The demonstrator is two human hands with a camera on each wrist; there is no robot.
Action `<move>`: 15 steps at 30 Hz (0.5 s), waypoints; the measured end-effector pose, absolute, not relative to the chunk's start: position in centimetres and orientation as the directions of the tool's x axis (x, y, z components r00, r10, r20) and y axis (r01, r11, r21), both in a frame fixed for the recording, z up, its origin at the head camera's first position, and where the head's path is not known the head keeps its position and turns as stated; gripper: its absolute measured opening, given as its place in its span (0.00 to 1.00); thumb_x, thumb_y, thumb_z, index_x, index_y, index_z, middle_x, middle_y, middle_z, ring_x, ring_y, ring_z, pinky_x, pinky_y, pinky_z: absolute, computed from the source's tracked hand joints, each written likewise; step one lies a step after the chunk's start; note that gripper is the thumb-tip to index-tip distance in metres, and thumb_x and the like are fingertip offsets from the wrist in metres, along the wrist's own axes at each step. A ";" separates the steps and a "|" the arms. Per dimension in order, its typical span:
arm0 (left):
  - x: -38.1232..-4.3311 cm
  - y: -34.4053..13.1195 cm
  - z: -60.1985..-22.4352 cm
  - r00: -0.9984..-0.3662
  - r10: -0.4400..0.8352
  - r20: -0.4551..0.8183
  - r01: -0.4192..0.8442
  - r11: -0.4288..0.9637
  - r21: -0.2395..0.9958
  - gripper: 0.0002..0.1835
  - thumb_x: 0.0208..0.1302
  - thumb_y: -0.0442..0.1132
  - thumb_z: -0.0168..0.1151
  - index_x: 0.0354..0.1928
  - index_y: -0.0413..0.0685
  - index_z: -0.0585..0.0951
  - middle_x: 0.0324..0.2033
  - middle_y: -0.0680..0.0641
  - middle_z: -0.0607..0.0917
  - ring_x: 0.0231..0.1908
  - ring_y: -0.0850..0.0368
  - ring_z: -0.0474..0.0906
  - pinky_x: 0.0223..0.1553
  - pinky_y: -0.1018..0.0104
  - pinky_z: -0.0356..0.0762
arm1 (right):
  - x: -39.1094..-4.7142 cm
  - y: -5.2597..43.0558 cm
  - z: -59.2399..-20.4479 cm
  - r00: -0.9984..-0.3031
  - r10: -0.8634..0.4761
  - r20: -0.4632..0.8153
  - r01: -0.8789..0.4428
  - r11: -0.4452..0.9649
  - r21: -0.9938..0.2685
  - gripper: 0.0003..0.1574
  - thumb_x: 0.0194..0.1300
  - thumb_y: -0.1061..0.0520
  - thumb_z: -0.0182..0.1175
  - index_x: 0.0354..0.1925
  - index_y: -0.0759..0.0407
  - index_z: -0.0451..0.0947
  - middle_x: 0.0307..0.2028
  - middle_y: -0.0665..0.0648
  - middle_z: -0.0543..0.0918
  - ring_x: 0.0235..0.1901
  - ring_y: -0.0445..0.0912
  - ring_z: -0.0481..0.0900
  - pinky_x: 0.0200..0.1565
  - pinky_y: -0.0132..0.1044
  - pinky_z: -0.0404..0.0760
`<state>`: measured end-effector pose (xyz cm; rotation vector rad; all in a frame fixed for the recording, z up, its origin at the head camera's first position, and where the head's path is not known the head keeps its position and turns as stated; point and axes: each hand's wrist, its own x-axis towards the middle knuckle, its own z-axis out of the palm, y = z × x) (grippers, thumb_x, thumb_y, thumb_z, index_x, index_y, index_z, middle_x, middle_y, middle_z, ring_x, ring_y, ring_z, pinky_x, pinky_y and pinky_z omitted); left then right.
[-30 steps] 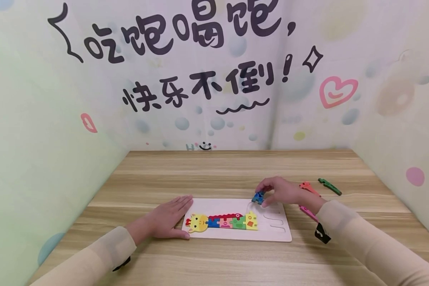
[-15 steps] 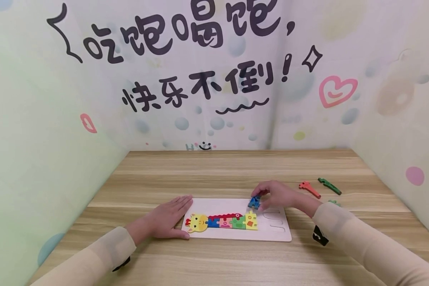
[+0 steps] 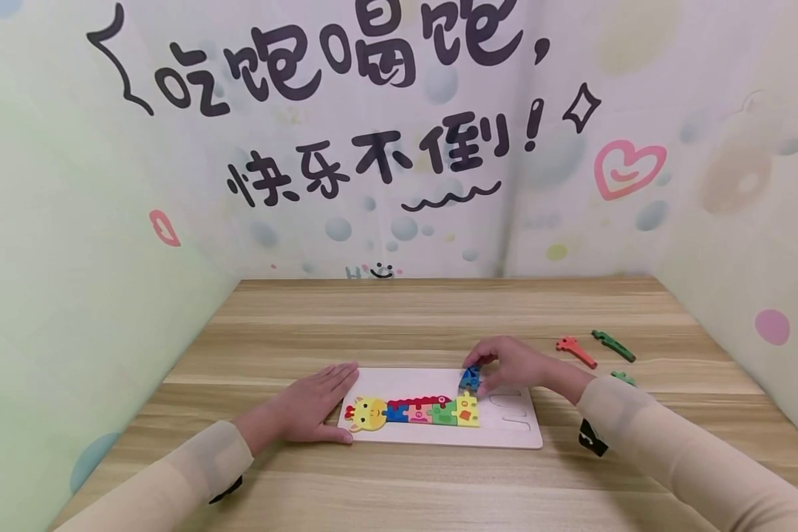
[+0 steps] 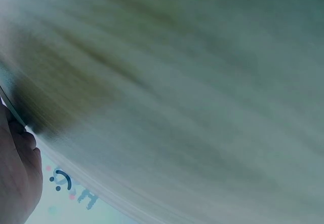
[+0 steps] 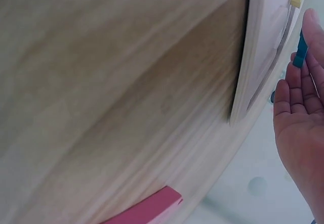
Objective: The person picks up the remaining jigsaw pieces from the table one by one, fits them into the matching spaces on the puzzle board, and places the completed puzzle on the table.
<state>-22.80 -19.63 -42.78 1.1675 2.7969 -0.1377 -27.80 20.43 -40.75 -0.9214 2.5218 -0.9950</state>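
"Where is the blue piece (image 3: 469,379) held?"
"It is pinched by the right hand (image 3: 515,363), between thumb and fingertips, over the white board (image 3: 402,379)."
"And the left hand (image 3: 309,403)?"
"It is laid, fingers straight, at the board's left end."

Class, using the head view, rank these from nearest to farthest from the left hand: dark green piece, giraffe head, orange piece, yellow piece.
1. Giraffe head, left end of the board.
2. Yellow piece, right of the board's middle.
3. Orange piece, off the board, right.
4. Dark green piece, farther right.
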 end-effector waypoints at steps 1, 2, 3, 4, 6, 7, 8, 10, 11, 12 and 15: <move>-22.8 -19.6 -42.8 -0.699 0.703 -0.135 0.712 0.700 -0.042 0.59 0.56 0.81 0.38 0.76 0.41 0.50 0.75 0.45 0.50 0.74 0.52 0.44 0.71 0.57 0.47 | -27.8 20.4 -40.8 -0.756 -0.654 -0.021 -0.464 0.559 -0.687 0.23 0.50 0.56 0.76 0.47 0.55 0.83 0.44 0.45 0.81 0.47 0.45 0.77 0.55 0.48 0.74; -22.8 -19.6 -42.8 -0.698 0.703 -0.135 0.713 0.700 -0.042 0.59 0.56 0.81 0.38 0.76 0.41 0.50 0.75 0.45 0.50 0.74 0.52 0.44 0.71 0.58 0.46 | -27.8 20.4 -40.8 -0.754 -0.656 -0.020 -0.467 0.559 -0.685 0.23 0.50 0.56 0.76 0.47 0.55 0.83 0.44 0.45 0.81 0.46 0.45 0.77 0.55 0.47 0.75; -22.8 -19.6 -42.8 -0.698 0.704 -0.135 0.713 0.699 -0.043 0.59 0.56 0.81 0.37 0.76 0.41 0.50 0.75 0.45 0.50 0.74 0.52 0.44 0.71 0.58 0.47 | -27.9 20.4 -40.8 -0.753 -0.658 -0.021 -0.469 0.559 -0.683 0.23 0.50 0.56 0.76 0.47 0.55 0.83 0.43 0.44 0.82 0.46 0.45 0.77 0.55 0.47 0.75; -22.8 -19.6 -42.8 -0.697 0.704 -0.134 0.714 0.699 -0.043 0.59 0.56 0.81 0.37 0.76 0.41 0.50 0.75 0.45 0.50 0.74 0.52 0.44 0.71 0.57 0.47 | -27.8 20.3 -40.7 -0.750 -0.661 -0.020 -0.473 0.557 -0.683 0.23 0.50 0.56 0.76 0.47 0.55 0.83 0.43 0.44 0.82 0.46 0.45 0.77 0.55 0.47 0.75; -22.8 -19.7 -42.8 -0.697 0.704 -0.134 0.714 0.698 -0.045 0.59 0.56 0.81 0.37 0.76 0.41 0.50 0.75 0.45 0.50 0.74 0.52 0.44 0.71 0.58 0.47 | -27.8 20.3 -40.8 -0.748 -0.664 -0.021 -0.474 0.555 -0.684 0.23 0.51 0.56 0.76 0.47 0.55 0.83 0.43 0.44 0.82 0.46 0.45 0.77 0.55 0.48 0.74; -22.9 -19.7 -42.8 -0.697 0.705 -0.134 0.715 0.698 -0.047 0.59 0.56 0.81 0.37 0.76 0.41 0.50 0.75 0.45 0.50 0.74 0.52 0.43 0.71 0.58 0.47 | -27.8 20.3 -40.7 -0.744 -0.668 -0.019 -0.477 0.552 -0.684 0.23 0.51 0.56 0.76 0.47 0.55 0.83 0.43 0.44 0.82 0.46 0.45 0.77 0.55 0.48 0.74; -22.9 -19.7 -42.8 -0.697 0.705 -0.133 0.715 0.698 -0.049 0.59 0.56 0.81 0.37 0.76 0.41 0.50 0.75 0.45 0.50 0.74 0.52 0.43 0.71 0.58 0.47 | -27.8 20.2 -40.7 -0.742 -0.670 -0.019 -0.479 0.549 -0.685 0.23 0.51 0.56 0.76 0.47 0.55 0.83 0.43 0.44 0.82 0.46 0.45 0.77 0.55 0.48 0.74; -22.9 -19.7 -42.8 -0.697 0.705 -0.133 0.715 0.698 -0.047 0.59 0.56 0.81 0.37 0.76 0.41 0.50 0.75 0.45 0.50 0.74 0.52 0.44 0.71 0.57 0.47 | -27.8 20.2 -40.7 -0.732 -0.681 -0.011 -0.493 0.541 -0.681 0.22 0.52 0.56 0.75 0.47 0.56 0.83 0.44 0.45 0.82 0.46 0.45 0.77 0.55 0.49 0.75; -22.8 -19.7 -42.8 -0.697 0.704 -0.134 0.715 0.698 -0.047 0.59 0.56 0.81 0.37 0.76 0.41 0.50 0.75 0.45 0.50 0.74 0.52 0.43 0.71 0.57 0.47 | -27.8 20.2 -40.8 -0.732 -0.682 -0.012 -0.494 0.542 -0.680 0.22 0.52 0.55 0.75 0.47 0.56 0.83 0.44 0.45 0.82 0.46 0.45 0.77 0.55 0.49 0.75; -22.8 -19.7 -42.8 -0.697 0.705 -0.133 0.715 0.698 -0.045 0.59 0.56 0.81 0.37 0.76 0.41 0.50 0.75 0.45 0.50 0.74 0.52 0.44 0.71 0.57 0.47 | -27.8 20.2 -40.8 -0.730 -0.684 -0.012 -0.496 0.542 -0.678 0.22 0.52 0.56 0.75 0.47 0.55 0.83 0.44 0.45 0.82 0.46 0.45 0.77 0.55 0.48 0.75; -22.8 -19.7 -42.8 -0.696 0.705 -0.133 0.715 0.698 -0.042 0.59 0.56 0.81 0.38 0.76 0.41 0.50 0.75 0.45 0.50 0.74 0.52 0.44 0.71 0.57 0.48 | -27.8 20.2 -40.8 -0.722 -0.692 -0.013 -0.508 0.543 -0.669 0.21 0.52 0.56 0.75 0.47 0.55 0.84 0.44 0.45 0.82 0.46 0.45 0.77 0.55 0.49 0.75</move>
